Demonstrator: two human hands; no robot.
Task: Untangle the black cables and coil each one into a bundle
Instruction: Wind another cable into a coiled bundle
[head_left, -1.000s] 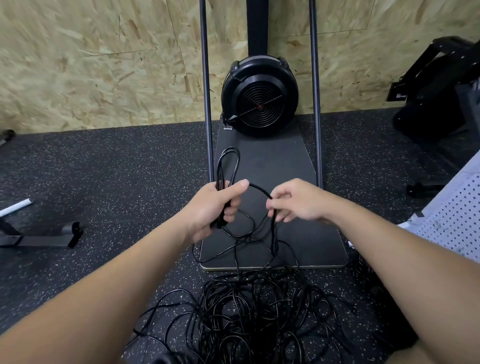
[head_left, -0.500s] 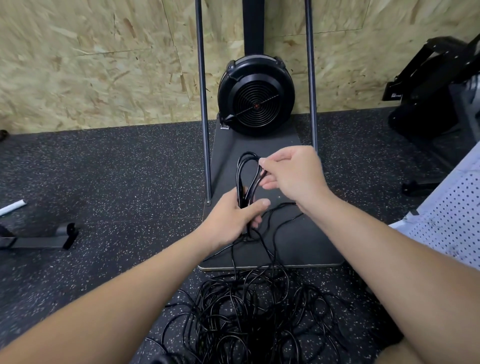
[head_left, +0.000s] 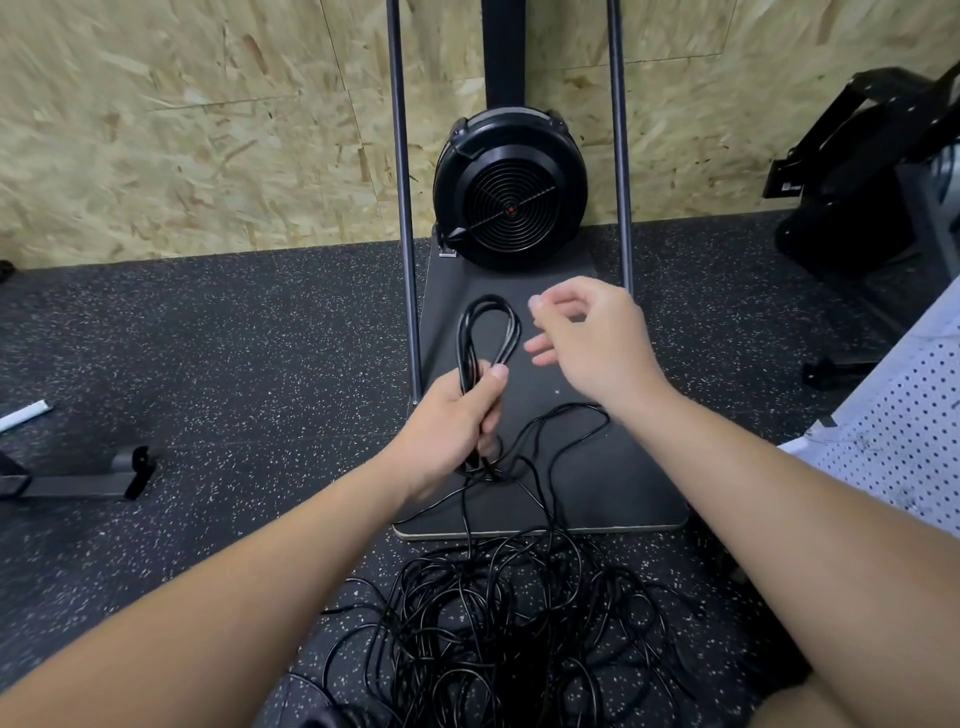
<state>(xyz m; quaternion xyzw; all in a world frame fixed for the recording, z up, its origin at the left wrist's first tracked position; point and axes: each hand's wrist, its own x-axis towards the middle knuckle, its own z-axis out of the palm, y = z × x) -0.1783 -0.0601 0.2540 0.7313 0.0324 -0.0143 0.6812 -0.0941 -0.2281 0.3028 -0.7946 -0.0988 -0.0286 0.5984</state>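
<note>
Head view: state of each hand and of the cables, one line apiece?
Left hand: grips the coiled loops.
Right hand: holds nothing, fingers loosely curled.
Coiled loops: a few turns, upright above the grip.
Cable pile: tangled on the floor.

left hand (head_left: 449, 426): fist, thumb on top | right hand (head_left: 592, 340): raised, fingers loosely curled, holding nothing

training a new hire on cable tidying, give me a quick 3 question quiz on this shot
1. True or false: the right hand grips the coil.
2. Which hand holds the coil? A) the left hand B) right C) both
3. Fill in: most of the cable lies in a tangled ____ on the floor.

Key: 1 false, its fingers are off the cable; 2 A; 3 pile.
</note>
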